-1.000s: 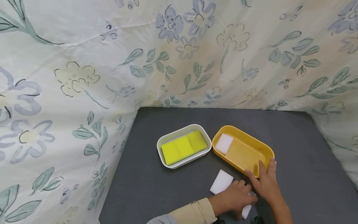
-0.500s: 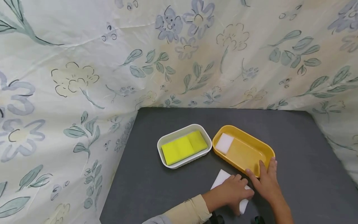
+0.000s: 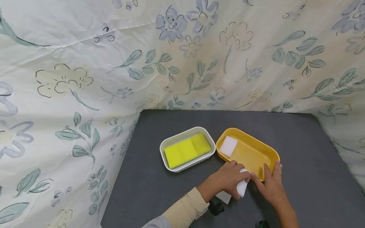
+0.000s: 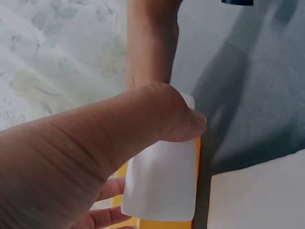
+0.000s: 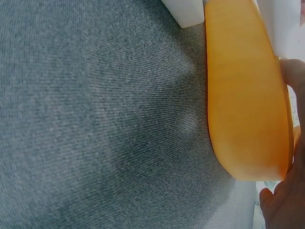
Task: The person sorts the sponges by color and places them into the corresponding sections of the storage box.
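My left hand (image 3: 226,179) holds a white sponge block (image 3: 243,183) between thumb and fingers, at the near edge of the yellow tray (image 3: 251,155). In the left wrist view the thumb lies across this sponge (image 4: 164,183). Partly hidden under the left hand, another white sponge (image 3: 224,197) lies on the table. My right hand (image 3: 272,186) rests with spread, fairly straight fingers on the tray's near right corner. The right wrist view shows its thumb and fingers touching the yellow tray (image 5: 248,95). One more white sponge (image 3: 228,146) lies inside the tray at its left end.
A white tray (image 3: 180,136) holding yellow sponges (image 3: 187,150) stands just left of the yellow one, nearly touching it. The dark tabletop (image 3: 148,190) ends at a floral cloth (image 3: 182,63) behind and at the sides. A small black object (image 3: 215,208) shows beneath the left wrist.
My left hand has picked up a white sponge from the table and brought it up and leftward to the yellow tray's near edge. The right hand has stayed on the tray.
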`<state>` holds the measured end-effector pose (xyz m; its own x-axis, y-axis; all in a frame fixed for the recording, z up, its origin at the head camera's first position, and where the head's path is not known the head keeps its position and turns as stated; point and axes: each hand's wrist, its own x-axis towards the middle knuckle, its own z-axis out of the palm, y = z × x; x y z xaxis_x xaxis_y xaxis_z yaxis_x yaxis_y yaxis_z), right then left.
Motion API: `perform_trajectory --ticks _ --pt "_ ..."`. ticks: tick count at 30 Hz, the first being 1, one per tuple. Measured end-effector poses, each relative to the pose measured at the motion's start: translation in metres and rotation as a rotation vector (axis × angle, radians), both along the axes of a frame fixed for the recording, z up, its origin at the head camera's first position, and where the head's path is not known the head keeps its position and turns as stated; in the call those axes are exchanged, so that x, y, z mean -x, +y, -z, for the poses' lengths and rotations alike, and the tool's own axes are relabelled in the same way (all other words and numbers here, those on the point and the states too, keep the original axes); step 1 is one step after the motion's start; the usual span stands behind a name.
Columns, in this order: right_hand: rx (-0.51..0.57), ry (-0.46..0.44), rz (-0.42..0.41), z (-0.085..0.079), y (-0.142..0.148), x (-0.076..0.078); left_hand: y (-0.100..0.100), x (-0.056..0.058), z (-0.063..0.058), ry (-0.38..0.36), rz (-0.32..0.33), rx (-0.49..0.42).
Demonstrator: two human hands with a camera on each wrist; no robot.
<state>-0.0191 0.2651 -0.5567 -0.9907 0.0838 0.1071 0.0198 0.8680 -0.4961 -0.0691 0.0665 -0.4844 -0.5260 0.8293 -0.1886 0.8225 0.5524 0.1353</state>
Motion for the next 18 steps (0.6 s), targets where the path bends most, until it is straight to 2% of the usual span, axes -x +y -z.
perform_trajectory --ticks 7,16,18 --pt "0.006 0.005 -0.013 -0.003 -0.001 0.0 0.001 0.005 -0.008 -0.073 0.003 -0.024" --pt "0.03 0.007 -0.013 -0.007 0.0 0.002 -0.002 0.019 -0.011 -0.1 -0.05 -0.097" --pt "0.033 0.011 -0.015 -0.008 -0.001 0.002 -0.002 0.022 -0.011 -0.095 -0.045 -0.104"
